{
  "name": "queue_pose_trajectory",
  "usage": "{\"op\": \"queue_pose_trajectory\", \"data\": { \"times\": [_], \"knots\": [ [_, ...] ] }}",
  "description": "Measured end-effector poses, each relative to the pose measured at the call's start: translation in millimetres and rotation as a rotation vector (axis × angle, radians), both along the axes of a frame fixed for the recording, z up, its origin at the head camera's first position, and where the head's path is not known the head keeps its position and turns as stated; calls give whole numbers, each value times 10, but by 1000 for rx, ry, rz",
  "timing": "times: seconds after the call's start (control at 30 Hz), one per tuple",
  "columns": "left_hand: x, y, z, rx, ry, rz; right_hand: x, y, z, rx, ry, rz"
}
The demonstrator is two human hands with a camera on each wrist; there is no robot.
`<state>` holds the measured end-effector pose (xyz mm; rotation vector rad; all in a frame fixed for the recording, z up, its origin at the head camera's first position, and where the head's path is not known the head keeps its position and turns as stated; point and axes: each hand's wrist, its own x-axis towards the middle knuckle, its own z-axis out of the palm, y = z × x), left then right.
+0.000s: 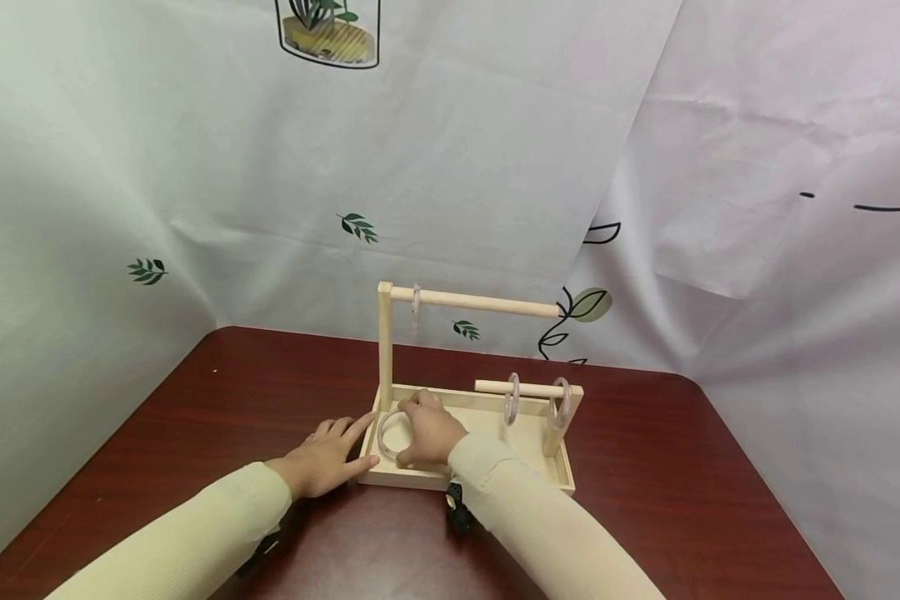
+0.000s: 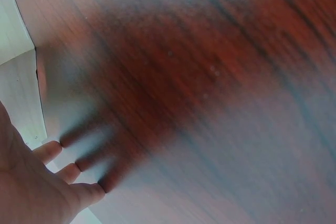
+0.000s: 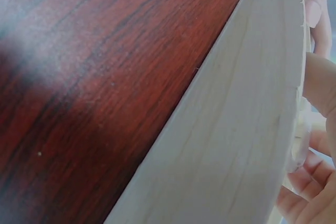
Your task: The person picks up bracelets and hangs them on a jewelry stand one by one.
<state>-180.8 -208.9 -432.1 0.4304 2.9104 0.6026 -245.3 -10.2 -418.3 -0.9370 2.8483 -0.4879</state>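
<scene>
A pale wooden jewelry stand [image 1: 386, 350] has a tray base and two horizontal bars. Inside the tray's left end, my right hand [image 1: 429, 429] grips a translucent bangle [image 1: 382, 433] between thumb and fingers. In the right wrist view, part of the bangle [image 3: 300, 153] shows at the fingertips, beyond the tray's front wall [image 3: 226, 108]. My left hand [image 1: 328, 457] has its fingers spread, touching the tray's left end. One bangle [image 1: 416, 310] hangs on the tall bar; two more, a middle bangle [image 1: 512, 400] and an outer bangle [image 1: 560, 404], hang on the short bar.
The stand sits on a dark red wood-grain table [image 1: 667, 467]. White cloth [image 1: 450, 167] printed with leaves surrounds the table behind and at both sides. The tall bar [image 1: 487, 302] reaches rightward above the tray, its right end free.
</scene>
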Motion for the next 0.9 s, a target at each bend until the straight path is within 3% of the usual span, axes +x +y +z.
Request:
{"op": "queue_pose_trajectory", "data": {
  "times": [0.63,0.9],
  "knots": [
    [21,5,8,-26,-27,17,13,43,81,-141,-36,-2],
    [15,-10,-6,-10,13,-8,37,36,142,-193,-41,5]
  ]
}}
